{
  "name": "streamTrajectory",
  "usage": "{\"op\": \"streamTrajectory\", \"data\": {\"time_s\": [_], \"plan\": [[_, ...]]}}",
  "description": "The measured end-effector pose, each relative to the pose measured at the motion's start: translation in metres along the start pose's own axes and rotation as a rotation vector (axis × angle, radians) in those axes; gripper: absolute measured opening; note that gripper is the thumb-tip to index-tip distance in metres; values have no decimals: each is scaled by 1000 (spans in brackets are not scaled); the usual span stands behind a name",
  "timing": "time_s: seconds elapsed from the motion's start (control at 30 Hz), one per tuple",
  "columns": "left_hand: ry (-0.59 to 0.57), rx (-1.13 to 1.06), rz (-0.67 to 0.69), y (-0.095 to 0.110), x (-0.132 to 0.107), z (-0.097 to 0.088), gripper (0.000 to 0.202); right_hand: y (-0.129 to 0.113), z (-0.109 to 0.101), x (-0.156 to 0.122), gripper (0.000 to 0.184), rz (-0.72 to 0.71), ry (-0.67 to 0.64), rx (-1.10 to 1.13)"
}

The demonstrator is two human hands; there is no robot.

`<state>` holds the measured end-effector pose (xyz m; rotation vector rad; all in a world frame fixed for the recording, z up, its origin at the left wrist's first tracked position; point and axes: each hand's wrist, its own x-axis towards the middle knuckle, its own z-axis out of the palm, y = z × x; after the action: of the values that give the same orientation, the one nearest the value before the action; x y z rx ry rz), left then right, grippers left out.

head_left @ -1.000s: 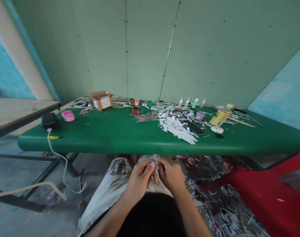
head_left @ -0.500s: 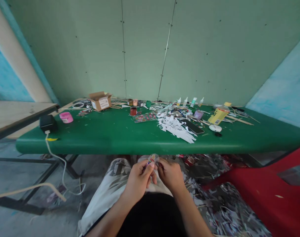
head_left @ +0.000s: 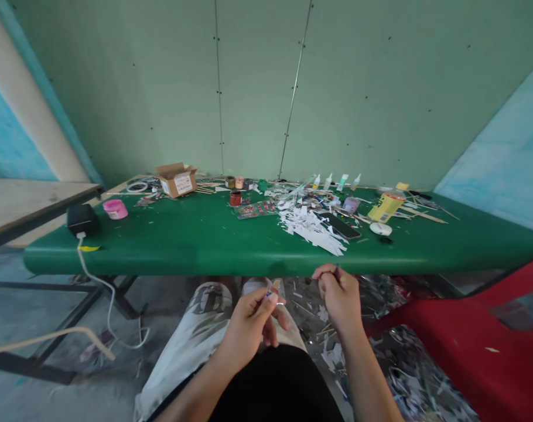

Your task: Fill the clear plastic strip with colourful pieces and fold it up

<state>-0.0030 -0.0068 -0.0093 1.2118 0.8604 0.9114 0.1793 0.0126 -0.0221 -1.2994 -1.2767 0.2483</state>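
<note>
My left hand is over my lap, below the front edge of the green table. Its thumb and fingers pinch a small colourful object that I cannot make out. My right hand is lifted to the right of it, just under the table edge, with the fingers curled into a pinch; whatever is between them is too small to name. The two hands are apart. My knees in pale printed shorts show below the hands.
On the table lie white paper scraps, a black phone, a yellow box, small glue bottles, a cardboard box, a pink pot, a black charger with a white cable. A red chair stands right; scraps litter the floor.
My hands were together on the small object; my right hand has pulled away up and to the right. The left hand stays in place with the object.
</note>
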Motion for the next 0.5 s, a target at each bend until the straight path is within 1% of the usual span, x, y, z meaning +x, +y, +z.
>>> {"op": "streamTrajectory", "data": {"time_s": [0.07,0.13,0.2,0.23,0.3,0.4,0.5], "plan": [[19,-33,8,5,-1,0,47,-11,-4,-6,18,-49,-83,-43],[40,-49,23,10,-2,1,46,-22,-2,-13,21,-199,-237,-158],[56,-50,34,12,-3,1,46,-31,5,-20,24,-350,-343,-271],[59,-44,36,12,-4,0,46,-33,9,-22,25,-397,-368,-306],[50,-26,35,12,-5,-1,46,-36,17,-25,25,-443,-389,-338],[35,6,58,10,-5,-2,47,-36,22,-27,23,-459,-416,-346],[35,38,63,10,-5,-2,47,-36,23,-28,23,-458,-420,-365]]}}
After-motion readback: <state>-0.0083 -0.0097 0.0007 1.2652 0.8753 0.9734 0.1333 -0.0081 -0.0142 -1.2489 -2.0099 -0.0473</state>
